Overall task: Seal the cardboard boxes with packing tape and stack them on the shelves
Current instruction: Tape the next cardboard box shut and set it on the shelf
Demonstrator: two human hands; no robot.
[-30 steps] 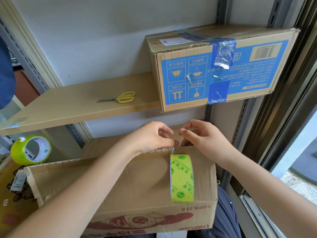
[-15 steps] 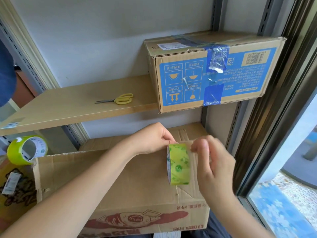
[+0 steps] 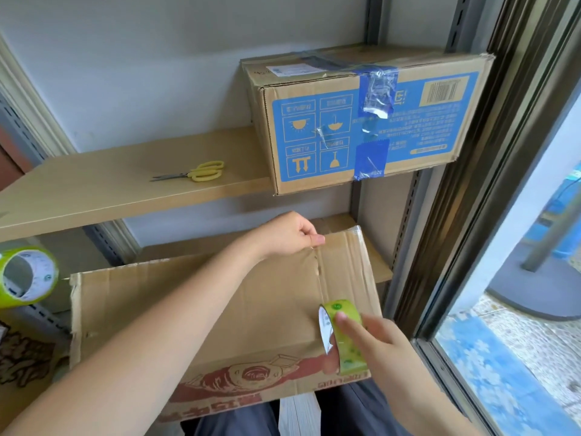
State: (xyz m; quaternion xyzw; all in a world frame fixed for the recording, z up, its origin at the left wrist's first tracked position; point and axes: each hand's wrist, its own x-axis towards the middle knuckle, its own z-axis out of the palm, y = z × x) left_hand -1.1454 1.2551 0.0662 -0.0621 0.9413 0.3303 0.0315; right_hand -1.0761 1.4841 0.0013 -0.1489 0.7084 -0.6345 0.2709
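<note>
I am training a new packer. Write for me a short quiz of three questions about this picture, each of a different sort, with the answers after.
1. True or false: the scissors lie on the upper shelf, to the left of the blue-printed box.
2. Which hand holds the green tape roll? A) left hand B) right hand C) neither
3. Fill in: the left hand pinches the tape end at the ___ edge of the brown box.

Key
1. True.
2. B: the right hand grips it near the box's front edge.
3. Far (back) edge; clear tape runs from there along the seam toward the roll.
</note>
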